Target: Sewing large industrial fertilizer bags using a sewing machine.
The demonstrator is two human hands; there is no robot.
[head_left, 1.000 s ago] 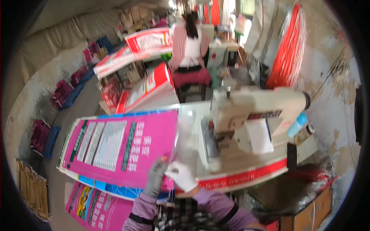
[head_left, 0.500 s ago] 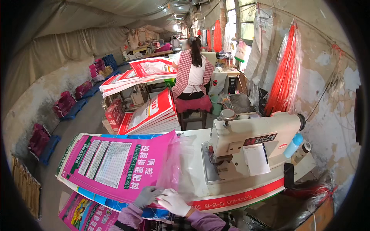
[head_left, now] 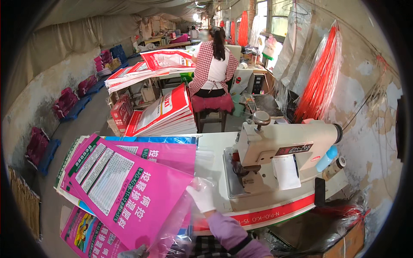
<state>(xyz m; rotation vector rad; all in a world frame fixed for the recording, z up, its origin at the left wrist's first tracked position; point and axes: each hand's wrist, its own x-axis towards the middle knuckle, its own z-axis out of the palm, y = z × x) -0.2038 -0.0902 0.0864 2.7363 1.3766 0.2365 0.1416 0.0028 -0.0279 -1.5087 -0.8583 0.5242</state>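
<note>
A pink printed sack lies slantwise over a stack of like sacks, turned toward me. Clear plastic film, like a liner, sticks out of its near right end. My right hand, in a white glove, is closed on the film at the sack's right corner. At the lower edge of the view, my left hand in a grey glove grips the sack's near corner; most of that hand is cut off. To the right, a cream sewing machine stands on the white table.
Ahead, a person in a checked apron sits at another table beside red-and-white sacks. A blue bottle, a thread spool and a black phone-like slab are by the machine. Red strands hang on the right wall.
The top sack has swung round, its printed end coming down toward me. My hands, together before, are now apart: the right moved up and right, the left down and left.
</note>
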